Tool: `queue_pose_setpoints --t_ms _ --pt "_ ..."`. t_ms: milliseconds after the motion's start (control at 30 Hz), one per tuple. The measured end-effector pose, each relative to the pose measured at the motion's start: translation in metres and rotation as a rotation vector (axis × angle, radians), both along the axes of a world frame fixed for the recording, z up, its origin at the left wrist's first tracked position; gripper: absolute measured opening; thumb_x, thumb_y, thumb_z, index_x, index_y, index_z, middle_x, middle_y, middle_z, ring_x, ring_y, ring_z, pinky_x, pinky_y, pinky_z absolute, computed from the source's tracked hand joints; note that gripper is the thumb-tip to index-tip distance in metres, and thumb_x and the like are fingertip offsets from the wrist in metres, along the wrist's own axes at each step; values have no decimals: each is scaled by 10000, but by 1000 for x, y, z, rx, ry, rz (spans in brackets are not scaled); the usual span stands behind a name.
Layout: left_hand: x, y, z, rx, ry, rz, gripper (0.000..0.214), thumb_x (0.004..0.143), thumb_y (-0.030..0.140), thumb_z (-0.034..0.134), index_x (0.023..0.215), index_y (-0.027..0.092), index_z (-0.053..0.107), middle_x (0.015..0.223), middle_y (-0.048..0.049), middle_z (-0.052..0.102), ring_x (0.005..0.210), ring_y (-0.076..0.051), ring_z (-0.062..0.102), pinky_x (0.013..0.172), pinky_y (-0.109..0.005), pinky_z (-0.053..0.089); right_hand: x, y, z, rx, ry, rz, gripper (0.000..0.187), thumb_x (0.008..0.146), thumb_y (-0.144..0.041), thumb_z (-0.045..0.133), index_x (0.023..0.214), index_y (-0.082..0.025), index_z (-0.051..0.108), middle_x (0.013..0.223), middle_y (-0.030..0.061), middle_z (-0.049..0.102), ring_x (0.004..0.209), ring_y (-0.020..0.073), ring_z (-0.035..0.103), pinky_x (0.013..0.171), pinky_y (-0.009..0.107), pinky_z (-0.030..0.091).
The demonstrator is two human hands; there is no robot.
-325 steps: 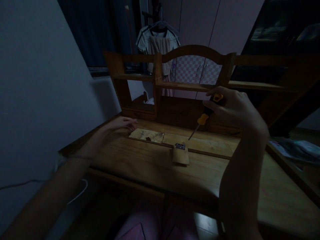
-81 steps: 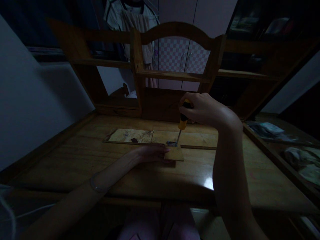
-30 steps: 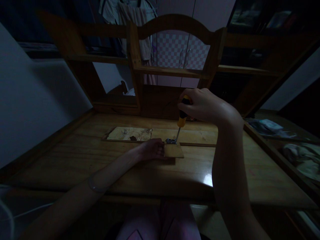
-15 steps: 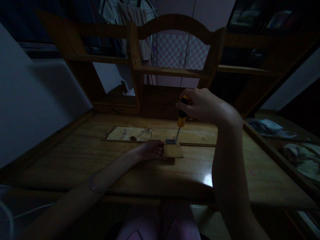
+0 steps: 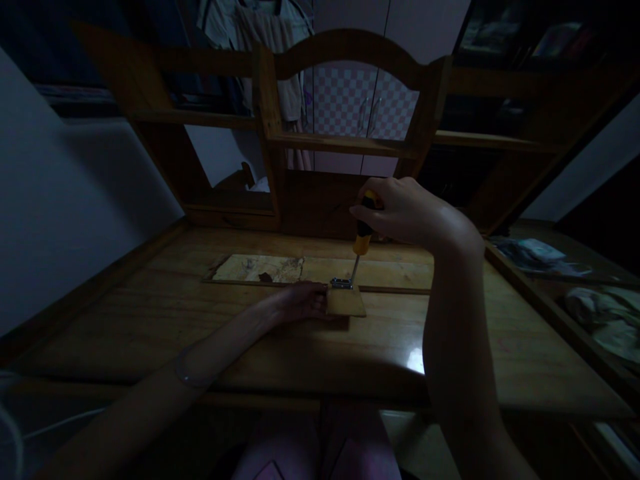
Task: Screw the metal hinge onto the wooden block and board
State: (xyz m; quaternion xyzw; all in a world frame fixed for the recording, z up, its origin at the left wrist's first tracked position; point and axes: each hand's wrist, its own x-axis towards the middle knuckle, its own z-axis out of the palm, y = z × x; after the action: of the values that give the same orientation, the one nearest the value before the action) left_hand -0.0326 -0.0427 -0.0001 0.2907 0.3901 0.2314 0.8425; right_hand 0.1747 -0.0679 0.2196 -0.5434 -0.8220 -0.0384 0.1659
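Observation:
My right hand [image 5: 387, 205] is closed around the yellow and black handle of a screwdriver [image 5: 362, 241], held nearly upright. Its tip meets the right end of a small metal hinge [image 5: 342, 283]. That hinge lies along the far edge of a small square wooden board [image 5: 346, 303], where it meets a long wooden strip [image 5: 370, 272]. My left hand [image 5: 305, 300] grips the small board at its left edge, with some fingers hidden beneath it. The strip's left part has a pale, torn surface with a dark brown patch.
Under the boards is a glossy wooden desk top [image 5: 200, 313]. A wooden shelf unit [image 5: 270, 127] rises along its back. To the right, beyond the raised desk edge, lie plastic bags [image 5: 543, 252] and cloth [image 5: 600, 320]. A white cable [image 5: 65, 420] hangs at lower left.
Almost nothing differs. My right hand and the screwdriver have shifted very slightly left, and the tip stays at the hinge. My left hand keeps its hold on the board.

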Motion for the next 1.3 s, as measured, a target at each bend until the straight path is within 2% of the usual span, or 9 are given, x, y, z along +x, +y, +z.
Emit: queue_pose_setpoints --t_ms 200,267,367,467,567,767,900,1167,1300 --pt "0 -2 8 14 31 0 99 886 196 643 822 128 608 694 -72 707 654 -198 717 820 -418 641 0 1 -1 -5 11 4 316 956 -409 588 1106 -156 703 948 121 712 949 266 663 747 334 467" --pt "1 -3 11 24 50 4 104 883 203 645 821 120 632 699 -76 707 639 -194 705 806 -418 642 0 2 -2 5 9 10 316 956 -405 592 1125 -160 698 967 120 712 957 264 661 752 333 465" --pt "3 -7 15 90 85 -14 118 844 176 736 915 94 690 807 -93 745 728 -194 724 818 -384 638 1 3 -3 18 4 11 315 963 -416 590 1120 -164 695 980 117 715 957 258 660 766 330 462" --pt "4 -13 21 182 110 -66 296 737 174 885 967 85 722 966 -116 767 867 -202 738 849 -336 627 0 1 -2 36 -25 14 324 978 -436 566 1082 -160 700 964 119 718 942 257 662 783 336 458" --pt "4 -16 24 222 142 -95 383 663 224 955 953 97 741 1027 -115 767 902 -193 736 846 -295 620 -2 -2 1 34 -44 11 351 986 -441 530 1090 -153 702 943 122 722 917 262 662 790 349 456" --pt "2 -14 18 275 154 -117 392 655 299 965 932 116 757 1030 -96 771 896 -163 730 802 -226 597 -4 -7 4 -18 -6 -4 330 963 -371 497 1034 -151 732 861 119 722 853 259 664 723 337 455" --pt "3 -13 15 278 124 -138 451 635 327 975 970 115 761 1066 -117 771 940 -186 734 828 -241 598 -3 -3 3 -1 32 61 316 967 -341 520 1136 -184 736 869 85 732 864 241 676 746 323 461" --pt "2 -14 16 278 112 -154 432 683 329 951 1013 127 759 1087 -117 771 1015 -215 737 914 -283 584 -4 -5 5 -20 40 83 314 936 -320 552 1148 -198 748 968 90 754 914 250 685 805 328 478" --pt "1 -13 16 289 119 -167 436 680 332 949 1012 122 761 1073 -106 771 978 -202 735 900 -288 583 -4 -7 6 -12 45 114 322 911 -274 552 1156 -196 746 954 86 754 895 253 685 794 327 470"
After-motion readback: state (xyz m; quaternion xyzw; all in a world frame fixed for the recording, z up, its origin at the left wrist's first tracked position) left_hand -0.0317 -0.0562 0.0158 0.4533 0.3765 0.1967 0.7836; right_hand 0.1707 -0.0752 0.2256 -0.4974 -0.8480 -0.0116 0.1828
